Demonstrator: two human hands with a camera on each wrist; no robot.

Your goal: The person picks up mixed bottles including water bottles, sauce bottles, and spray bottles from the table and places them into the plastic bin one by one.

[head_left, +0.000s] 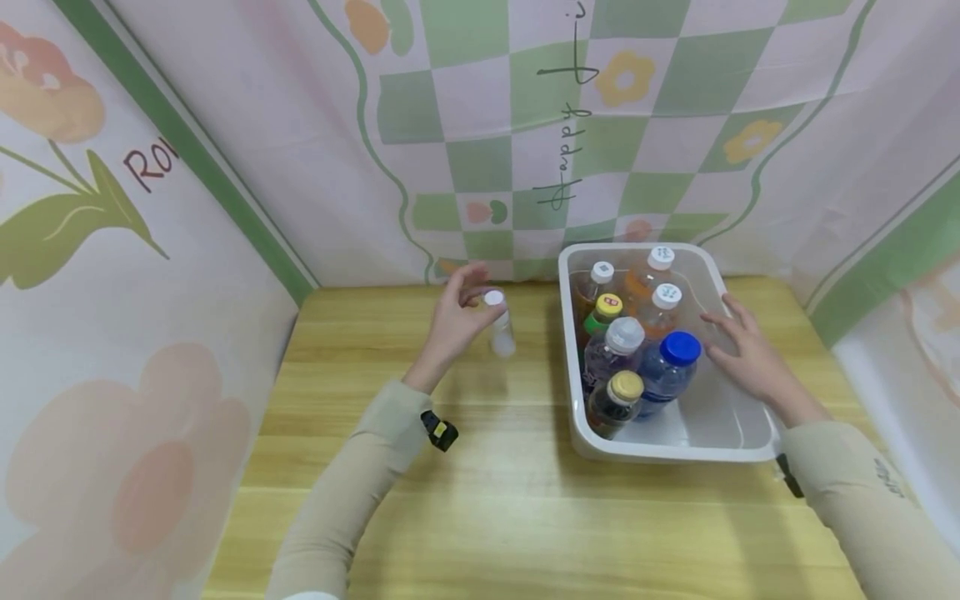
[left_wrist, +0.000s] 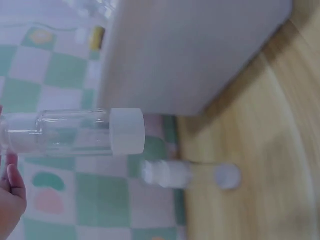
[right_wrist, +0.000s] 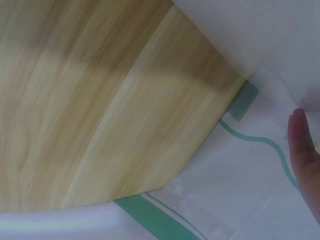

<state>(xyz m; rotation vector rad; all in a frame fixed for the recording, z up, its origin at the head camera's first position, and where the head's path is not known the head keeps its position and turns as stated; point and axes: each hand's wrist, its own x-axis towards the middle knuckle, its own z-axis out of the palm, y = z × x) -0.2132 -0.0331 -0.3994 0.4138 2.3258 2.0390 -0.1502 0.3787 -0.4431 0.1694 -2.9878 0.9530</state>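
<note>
My left hand (head_left: 463,310) pinches a slim clear bottle (head_left: 501,327) between thumb and fingers near its white top, left of the bin. The left wrist view shows this clear bottle (left_wrist: 75,132) close up, its white end pointing toward the table, with part of the left hand (left_wrist: 10,200) at the edge. Beyond it stands a smaller-looking, blurred clear-and-white object (left_wrist: 175,174) on the table. My right hand (head_left: 750,354) has its fingers spread over the right rim of the white plastic bin (head_left: 720,454). In the right wrist view, fingers (right_wrist: 302,145) appear at the right edge.
Several capped bottles stand in the bin's left part, among them a blue-capped bottle (head_left: 667,371), a yellow-capped bottle (head_left: 603,312) and a dark bottle (head_left: 613,408). The wooden table (head_left: 480,508) ends at a checkered curtain (head_left: 480,125) behind and printed fabric at both sides.
</note>
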